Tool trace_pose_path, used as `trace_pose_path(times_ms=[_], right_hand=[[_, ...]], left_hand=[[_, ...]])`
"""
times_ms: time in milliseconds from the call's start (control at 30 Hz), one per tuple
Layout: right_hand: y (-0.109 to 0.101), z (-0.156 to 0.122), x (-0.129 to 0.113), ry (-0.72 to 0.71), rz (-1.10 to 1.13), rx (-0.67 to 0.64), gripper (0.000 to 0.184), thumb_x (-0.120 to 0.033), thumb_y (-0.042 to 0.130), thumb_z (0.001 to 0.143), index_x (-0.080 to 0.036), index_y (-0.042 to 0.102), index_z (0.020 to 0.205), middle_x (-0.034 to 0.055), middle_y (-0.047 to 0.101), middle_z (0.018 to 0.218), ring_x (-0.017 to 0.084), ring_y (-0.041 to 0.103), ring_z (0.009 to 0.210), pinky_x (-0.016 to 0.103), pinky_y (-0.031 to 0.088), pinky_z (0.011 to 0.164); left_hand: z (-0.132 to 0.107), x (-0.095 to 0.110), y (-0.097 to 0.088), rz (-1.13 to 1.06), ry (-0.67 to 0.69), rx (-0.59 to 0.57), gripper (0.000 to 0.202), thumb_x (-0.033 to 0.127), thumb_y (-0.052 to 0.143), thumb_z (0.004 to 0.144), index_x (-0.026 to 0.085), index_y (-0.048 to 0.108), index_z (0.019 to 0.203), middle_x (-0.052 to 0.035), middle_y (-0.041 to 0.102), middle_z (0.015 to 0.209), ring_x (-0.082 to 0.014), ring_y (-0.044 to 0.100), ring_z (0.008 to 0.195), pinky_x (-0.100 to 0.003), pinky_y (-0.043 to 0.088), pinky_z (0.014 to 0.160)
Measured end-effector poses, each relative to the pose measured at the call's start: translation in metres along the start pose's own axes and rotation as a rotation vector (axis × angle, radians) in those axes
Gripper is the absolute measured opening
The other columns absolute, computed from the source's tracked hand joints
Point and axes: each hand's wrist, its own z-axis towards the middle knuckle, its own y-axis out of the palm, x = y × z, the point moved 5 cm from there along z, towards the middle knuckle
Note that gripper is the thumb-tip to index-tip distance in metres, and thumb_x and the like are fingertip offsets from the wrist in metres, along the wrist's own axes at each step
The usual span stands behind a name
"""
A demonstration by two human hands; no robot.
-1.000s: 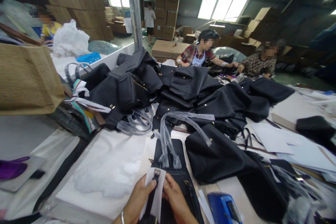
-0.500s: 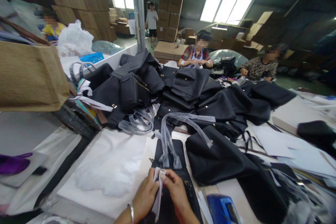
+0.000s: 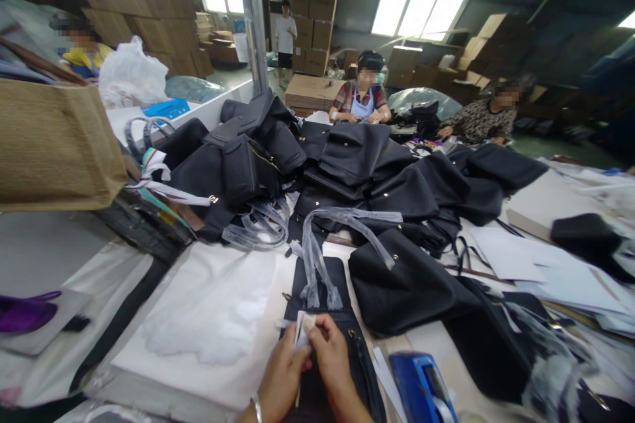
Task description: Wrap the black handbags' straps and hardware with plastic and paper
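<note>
My left hand [image 3: 281,373] and my right hand [image 3: 332,360] meet at the bottom centre, both pinched on a small white paper wrap [image 3: 301,329] folded round a black strap. A bangle sits on my left wrist. Under my hands lies a flat black bag [image 3: 317,284] with plastic-wrapped handles [image 3: 317,258] across its top. A heap of black bags [image 3: 357,172] fills the middle of the table beyond it.
A stack of white foam sheets [image 3: 208,310] lies to the left, a blue tape dispenser [image 3: 419,386] to the right. A woven jute bag [image 3: 54,145] stands at the left. White paper sheets [image 3: 526,264] lie at right. Other people work at the far side.
The flat white paper has been folded tightly round the strap between my fingers. My hands have shifted slightly right and up. The person opposite has drawn an outstretched arm back in.
</note>
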Motion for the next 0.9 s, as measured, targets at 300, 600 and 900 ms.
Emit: trace_pose_path(times_ms=[300, 600, 900], right_hand=[[-0.013, 0.001, -0.028, -0.108, -0.179, -0.043, 0.021, -0.032, 0.058, 0.084, -0.019, 0.064, 0.099, 0.0033, 0.066, 0.083, 0.018, 0.061, 0.074, 0.025, 0.046, 0.066], [-0.016, 0.009, -0.038, -0.038, -0.167, -0.093, 0.016, -0.032, 0.061, 0.083, -0.017, 0.065, 0.089, -0.0020, 0.059, 0.065, 0.013, 0.055, 0.062, 0.021, 0.041, 0.060], [-0.024, 0.013, -0.038, -0.025, -0.208, -0.036, 0.009, -0.024, 0.062, 0.079, -0.017, 0.064, 0.081, -0.0020, 0.061, 0.065, 0.013, 0.056, 0.061, 0.021, 0.040, 0.058]], left_hand=[[0.010, -0.004, 0.002, -0.364, -0.061, -0.185, 0.045, 0.040, 0.061, 0.083, 0.014, 0.054, 0.119, -0.0077, 0.066, 0.088, -0.0187, 0.063, 0.072, -0.029, 0.048, 0.066], [0.014, 0.003, 0.006, -0.310, -0.095, -0.241, 0.058, 0.052, 0.060, 0.081, 0.014, 0.049, 0.124, -0.0057, 0.061, 0.086, -0.0161, 0.057, 0.068, -0.027, 0.044, 0.062], [0.019, 0.006, 0.010, -0.184, -0.133, -0.236, 0.059, 0.052, 0.054, 0.084, 0.014, 0.046, 0.128, -0.0064, 0.063, 0.089, -0.0182, 0.060, 0.071, -0.030, 0.048, 0.067]])
